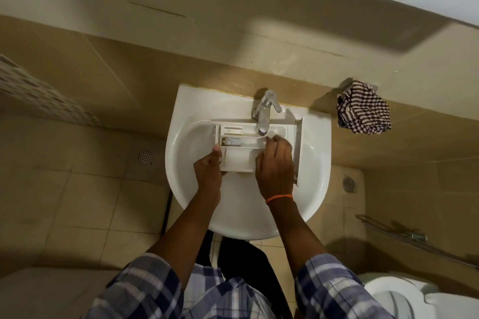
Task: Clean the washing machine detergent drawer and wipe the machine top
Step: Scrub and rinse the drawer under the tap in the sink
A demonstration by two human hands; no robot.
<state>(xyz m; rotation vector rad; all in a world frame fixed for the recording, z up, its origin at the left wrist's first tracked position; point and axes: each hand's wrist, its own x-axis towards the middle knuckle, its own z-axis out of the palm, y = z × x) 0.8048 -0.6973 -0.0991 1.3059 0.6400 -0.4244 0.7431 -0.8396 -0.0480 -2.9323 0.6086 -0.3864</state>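
A white plastic detergent drawer [241,137] with several compartments lies across the white wash basin [186,189], under the chrome tap [265,114]. My left hand [208,168] grips the drawer's near left corner, thumb on its left edge. My right hand [276,163] lies over the right part of the drawer, fingers reaching into a compartment below the spout. Whether those fingers hold anything is hidden.
A checked cloth [364,109] hangs on a wall holder right of the basin. A toilet [404,295] sits at the lower right, with a spray hose [404,237] on the wall above it. Floor drains [146,157] lie on the tiled floor.
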